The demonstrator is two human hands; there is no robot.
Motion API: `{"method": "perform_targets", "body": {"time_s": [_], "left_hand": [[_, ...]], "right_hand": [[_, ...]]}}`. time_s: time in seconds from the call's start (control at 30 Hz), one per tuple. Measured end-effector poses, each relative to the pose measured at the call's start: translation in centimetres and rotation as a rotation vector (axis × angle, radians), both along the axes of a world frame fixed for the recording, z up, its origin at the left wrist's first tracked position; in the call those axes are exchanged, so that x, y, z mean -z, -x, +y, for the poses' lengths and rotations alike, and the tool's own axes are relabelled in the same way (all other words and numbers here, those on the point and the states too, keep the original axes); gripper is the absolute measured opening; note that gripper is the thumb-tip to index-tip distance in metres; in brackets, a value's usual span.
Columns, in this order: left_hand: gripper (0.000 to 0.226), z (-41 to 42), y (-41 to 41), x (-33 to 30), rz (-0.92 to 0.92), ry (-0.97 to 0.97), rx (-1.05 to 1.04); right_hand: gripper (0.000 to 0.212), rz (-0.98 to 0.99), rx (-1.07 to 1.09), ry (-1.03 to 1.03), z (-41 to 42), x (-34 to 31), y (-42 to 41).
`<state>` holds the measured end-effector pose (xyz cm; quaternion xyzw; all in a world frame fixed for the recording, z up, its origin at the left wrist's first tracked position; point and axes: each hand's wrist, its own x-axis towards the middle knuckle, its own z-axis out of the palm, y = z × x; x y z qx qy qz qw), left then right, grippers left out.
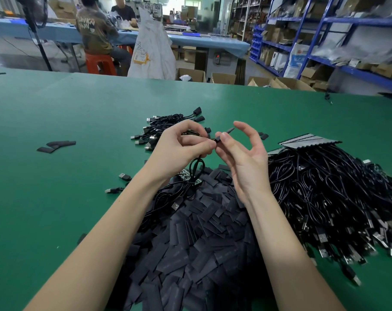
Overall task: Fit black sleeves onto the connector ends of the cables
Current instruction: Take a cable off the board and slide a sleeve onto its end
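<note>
A broad green felt-like tabletop (56, 198) is seen from above. At about nine o'clock on it, a few flat black sleeve pieces (56, 146) are laid apart from everything else. Just left of centre, the left hand (181, 149) is held above the tabletop with its fingers (209, 144) curled and pinched on the end of a thin black cable (196, 167), whose loop hangs below the palm. Beyond this hand, toward twelve o'clock, a small bundle of black cables with USB plugs and sleeved ends (168, 126) is spread out. At six o'clock, between the two forearms, a large heap of flat black sleeves (201, 243) is piled. The right hand (242, 158) is raised just right of centre; a short black sleeve (224, 134) is pinched between its thumb and forefinger, touching the cable end held by the left hand, while the other fingers are spread loosely. How far the sleeve sits over the connector cannot be told. At three to four o'clock, a dense pile of coiled black USB cables (336, 198) is stacked, with grey flat sheets (309, 140) at its far edge
</note>
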<state>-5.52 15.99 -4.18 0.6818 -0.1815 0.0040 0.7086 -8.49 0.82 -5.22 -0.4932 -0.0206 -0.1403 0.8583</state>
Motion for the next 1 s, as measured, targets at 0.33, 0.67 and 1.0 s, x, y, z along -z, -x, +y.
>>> {"method": "perform_targets", "body": {"time_s": [0.33,0.67,1.0], "left_hand": [[0.016,-0.5,0.2,0.0,0.001,0.011,-0.039],[0.015,-0.4,-0.2,0.1,-0.021,-0.059,-0.033],[0.006,0.8,-0.6,1.0,0.034,-0.319,0.041]], "right_hand": [[0.029,0.006,0.044,-0.068,1.0,0.2,0.0],[0.027,0.028,0.064,-0.121,0.6,0.4,-0.1],[0.031,0.075,0.127,-0.201,0.1,0.5,-0.4]]}}
